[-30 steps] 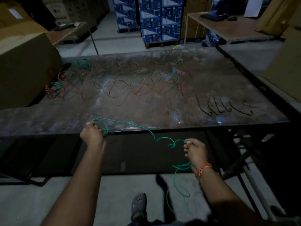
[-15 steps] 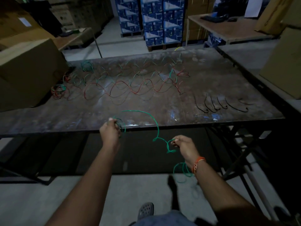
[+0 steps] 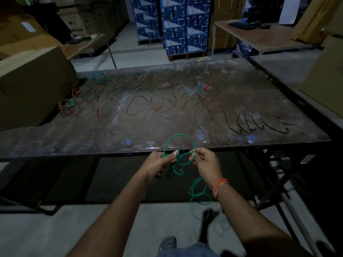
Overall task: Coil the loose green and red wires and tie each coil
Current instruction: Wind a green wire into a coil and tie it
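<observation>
A green wire (image 3: pixel 179 135) arches in a loop between both hands, just in front of the table's near edge. My left hand (image 3: pixel 159 165) grips a bunch of its coiled turns. My right hand (image 3: pixel 205 160) pinches the wire close beside it, and the loose tail (image 3: pixel 198 193) dangles below toward the floor. Loose red wires (image 3: pixel 137 106) and green wires (image 3: pixel 199 89) lie spread in waves across the middle of the dark table (image 3: pixel 74 138). Small finished coils lie at far left (image 3: pixel 65 106) and back left (image 3: pixel 99 77).
Several short black ties (image 3: pixel 256 125) lie in a row at the table's right front. A big cardboard box (image 3: pixel 31 86) sits on the left end. Another table (image 3: pixel 259 37) and stacked blue cartons (image 3: pixel 178 25) stand behind. My shoe (image 3: pixel 168 243) is on the floor below.
My hands have come together from wide apart. The long span of green wire between them has closed into a loop, and the hanging tail has shortened.
</observation>
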The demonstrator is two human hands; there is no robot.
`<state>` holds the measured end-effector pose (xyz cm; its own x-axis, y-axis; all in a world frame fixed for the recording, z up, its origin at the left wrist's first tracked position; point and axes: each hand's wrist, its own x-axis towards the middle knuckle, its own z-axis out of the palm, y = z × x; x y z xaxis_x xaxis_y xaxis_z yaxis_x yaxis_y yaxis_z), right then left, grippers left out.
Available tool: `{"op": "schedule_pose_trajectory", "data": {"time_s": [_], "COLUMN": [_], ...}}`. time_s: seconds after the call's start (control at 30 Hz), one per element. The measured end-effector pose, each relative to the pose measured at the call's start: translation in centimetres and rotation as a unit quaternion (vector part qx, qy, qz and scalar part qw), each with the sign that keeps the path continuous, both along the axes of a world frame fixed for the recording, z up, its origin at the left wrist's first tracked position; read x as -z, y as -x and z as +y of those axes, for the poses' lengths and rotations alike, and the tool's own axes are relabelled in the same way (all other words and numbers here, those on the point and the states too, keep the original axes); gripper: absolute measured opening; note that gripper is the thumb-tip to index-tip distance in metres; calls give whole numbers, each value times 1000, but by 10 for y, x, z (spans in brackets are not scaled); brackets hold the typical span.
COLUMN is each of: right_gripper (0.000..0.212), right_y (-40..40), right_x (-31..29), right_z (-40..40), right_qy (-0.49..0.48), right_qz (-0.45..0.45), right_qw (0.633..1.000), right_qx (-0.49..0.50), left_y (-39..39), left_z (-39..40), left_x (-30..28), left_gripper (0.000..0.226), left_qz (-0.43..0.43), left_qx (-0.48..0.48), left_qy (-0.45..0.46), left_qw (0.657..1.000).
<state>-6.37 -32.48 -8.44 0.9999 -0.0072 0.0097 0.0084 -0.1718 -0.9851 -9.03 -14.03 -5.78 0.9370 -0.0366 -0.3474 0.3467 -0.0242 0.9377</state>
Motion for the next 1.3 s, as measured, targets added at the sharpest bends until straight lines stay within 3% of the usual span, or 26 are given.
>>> {"op": "schedule_pose_trajectory", "data": {"time_s": [0.07,0.17,0.3,0.43,0.6,0.63,0.67,0.73,0.77,0.8,0.83,0.87,0.97,1.07,1.13,1.17,1.2,1.23,1.27,1.3], "right_gripper": [19,10,16,14,18,23,29,47,53,54,50,43,9,15,10,13,14,14,15,15], "right_y": [0,1,-4,-10,-18,-19,-19,-18,-19,-18,-18,-17,-12,-12,-19,-19,-14,-7,0,9], "right_x": [-1,-6,-9,-15,-18,-16,-15,-13,-14,-16,-17,-19,-8,9,18,15,8,5,7,5], "right_z": [4,9,11,11,4,3,3,3,3,0,-2,-2,-2,-12,-9,-2,9,23,34,42], "right_qy": [70,128,246,306,368,353,279,-17,-163,-247,-271,-237,-14,121,288,338,333,295,267,269], "right_qz": [-43,-103,-176,-45,24,37,53,103,148,178,187,178,104,92,30,10,-13,-21,-4,47], "right_qw": [996,986,953,948,921,924,945,976,954,927,914,919,944,943,948,941,940,954,963,942], "right_qx": [21,41,-21,-70,-123,-142,-161,-192,-206,-220,-236,-259,-312,-298,-136,-3,68,51,-47,-197], "left_y": [0,-2,-7,-6,-7,-8,-10,-12,-11,-10,-7,-6,-4,-1,5,10,14,18,21,24], "left_z": [-5,-9,-12,-10,4,8,11,13,12,11,9,7,11,27,31,27,22,17,14,14], "left_x": [-3,0,2,-7,-13,-14,-15,-19,-21,-23,-25,-26,-32,-44,-52,-55,-56,-57,-60,-62], "left_gripper": [51,34,25,38,46,49,53,54,51,45,40,37,33,33,33,33,33,34,36,37], "left_qz": [-7,-47,-83,-58,-34,-25,-17,0,-1,-12,-26,-40,-65,-84,-82,-82,-83,-84,-89,-105], "left_qx": [27,29,-6,5,-24,-24,-15,-10,-17,-26,-29,-29,-46,-73,-43,-17,1,3,2,9], "left_qy": [-14,-16,-18,39,173,195,210,195,169,134,99,73,69,62,-2,-32,-45,-45,-54,-85], "left_qw": [1000,998,996,998,984,980,977,981,985,991,994,996,994,992,996,996,996,995,995,991]}}
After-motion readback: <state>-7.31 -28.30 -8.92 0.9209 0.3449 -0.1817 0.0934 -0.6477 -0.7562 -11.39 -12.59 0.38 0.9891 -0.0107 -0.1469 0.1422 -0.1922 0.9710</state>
